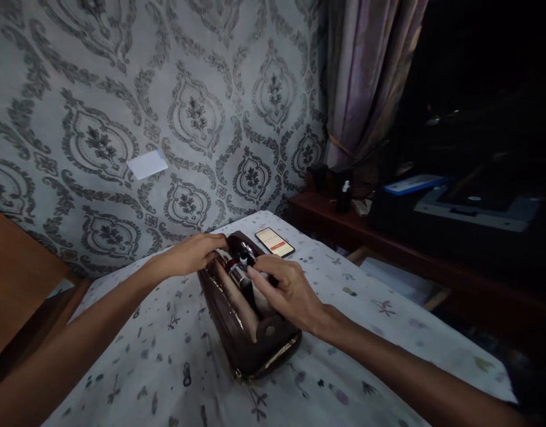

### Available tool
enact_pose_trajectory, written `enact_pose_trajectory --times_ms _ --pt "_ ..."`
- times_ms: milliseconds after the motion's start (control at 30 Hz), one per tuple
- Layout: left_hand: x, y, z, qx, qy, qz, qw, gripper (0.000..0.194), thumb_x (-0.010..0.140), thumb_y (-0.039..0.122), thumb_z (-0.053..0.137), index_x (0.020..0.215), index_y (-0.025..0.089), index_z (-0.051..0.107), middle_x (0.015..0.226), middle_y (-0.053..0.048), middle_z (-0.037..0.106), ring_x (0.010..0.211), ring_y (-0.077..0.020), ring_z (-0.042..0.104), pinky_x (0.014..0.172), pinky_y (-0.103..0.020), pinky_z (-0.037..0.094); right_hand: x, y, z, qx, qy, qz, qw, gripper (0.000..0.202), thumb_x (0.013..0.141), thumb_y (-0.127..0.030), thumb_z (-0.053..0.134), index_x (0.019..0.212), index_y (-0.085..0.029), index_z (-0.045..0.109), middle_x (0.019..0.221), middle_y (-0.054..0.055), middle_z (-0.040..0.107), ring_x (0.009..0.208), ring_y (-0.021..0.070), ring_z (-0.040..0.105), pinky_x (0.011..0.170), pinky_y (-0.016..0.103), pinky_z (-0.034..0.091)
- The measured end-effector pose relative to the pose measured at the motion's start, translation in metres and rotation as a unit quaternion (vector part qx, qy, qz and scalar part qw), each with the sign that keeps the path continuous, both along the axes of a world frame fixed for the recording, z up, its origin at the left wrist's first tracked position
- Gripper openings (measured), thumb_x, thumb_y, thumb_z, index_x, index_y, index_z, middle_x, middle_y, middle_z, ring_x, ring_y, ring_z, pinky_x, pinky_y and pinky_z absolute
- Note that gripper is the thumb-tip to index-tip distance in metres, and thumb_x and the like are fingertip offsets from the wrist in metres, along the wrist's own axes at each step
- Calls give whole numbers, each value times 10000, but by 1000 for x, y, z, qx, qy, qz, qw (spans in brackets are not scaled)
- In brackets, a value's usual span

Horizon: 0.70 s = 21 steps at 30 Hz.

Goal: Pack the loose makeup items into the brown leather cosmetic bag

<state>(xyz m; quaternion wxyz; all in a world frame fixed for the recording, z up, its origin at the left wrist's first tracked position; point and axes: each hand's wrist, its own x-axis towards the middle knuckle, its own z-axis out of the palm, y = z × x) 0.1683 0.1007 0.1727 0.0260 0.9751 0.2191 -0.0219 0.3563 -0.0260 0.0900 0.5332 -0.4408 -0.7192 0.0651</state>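
Observation:
A dark brown zippered bag (250,356) lies open on a bed or table covered with a patterned white cloth (166,362). Several small items are inside, among them a tube or bottle with a silver and red band (237,273). My left hand (195,254) is closed on the far left edge of the bag's opening. My right hand (293,290) reaches over the right side of the opening, its thumb and index finger pinched near a small white-tipped item (243,260); what they grip is too small to make out.
Behind the bag lies a lit phone (275,242). A dark red shelf (326,207) with a small bottle (345,196) stands at the right, above an open drawer (397,279). Patterned wallpaper rises behind, and an orange-brown wooden panel (24,284) is at the left.

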Motion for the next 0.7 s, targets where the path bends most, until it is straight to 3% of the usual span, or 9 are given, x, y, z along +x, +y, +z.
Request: enact_pose_trajectory --times_ms 167,367,567,700 --pt "-11 15 -5 35 -28 79 996 416 869 136 427 1228 235 610 1133 -63 684 1045 -226 623 868 -306 481 2 -2 -6 25 -9 4 1000 348 976 -257 417 642 -203 498 620 3 531 637 148 504 716 301 430" --pt "-11 40 -23 34 -40 152 987 373 898 191 380 1151 211 653 1050 -73 710 1023 -239 626 882 -335 477 2 -5 -17 69 -61 -4 996 186 941 -168 474 822 -186 615 857 68 683 887 208 594 852 377 439" --pt "-8 64 -39 -27 -37 168 985 279 854 208 473 1072 206 647 998 -58 714 966 -214 650 852 -305 489 2 -3 -24 64 -76 4 995 148 925 -143 497 873 -193 627 901 64 708 975 217 616 954 416 423" --pt "-7 73 -45 -48 -37 159 985 325 819 177 477 1103 200 632 1037 -44 719 972 -202 654 871 -297 498 2 -2 -27 57 -70 12 996 172 930 -153 488 864 -199 640 906 72 721 981 222 634 979 447 417"
